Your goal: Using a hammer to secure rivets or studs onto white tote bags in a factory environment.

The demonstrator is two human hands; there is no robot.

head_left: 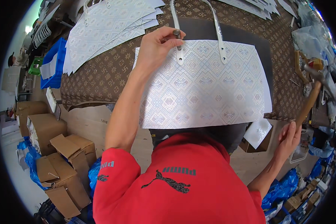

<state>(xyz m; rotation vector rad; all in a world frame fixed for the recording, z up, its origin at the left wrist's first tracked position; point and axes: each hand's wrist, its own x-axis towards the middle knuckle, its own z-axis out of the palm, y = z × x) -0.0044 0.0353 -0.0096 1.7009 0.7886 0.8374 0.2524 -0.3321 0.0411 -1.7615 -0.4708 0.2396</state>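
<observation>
My left hand (156, 45) is closed on a short dark metal punch (177, 34), held upright between thumb and fingers over the left end of a white bag handle (216, 23). The handle's two ends lie on a silvery-white patterned bag panel (205, 91), each with a small dark rivet near its tip. Whether the punch's lower end touches the strap I cannot tell. Out to the right, beyond the panel, my right hand (289, 137) grips the wooden shaft of a hammer (309, 100), its head raised over the table's right side.
A dark board (263, 56) lies beneath the panel on the brown patterned tablecloth (97, 80). Stacked patterned panels (104, 31) spread at the far left beside a blue crate (59, 61). Cardboard boxes (65, 171) stand on the floor at left. An open tray (300, 67) sits at right.
</observation>
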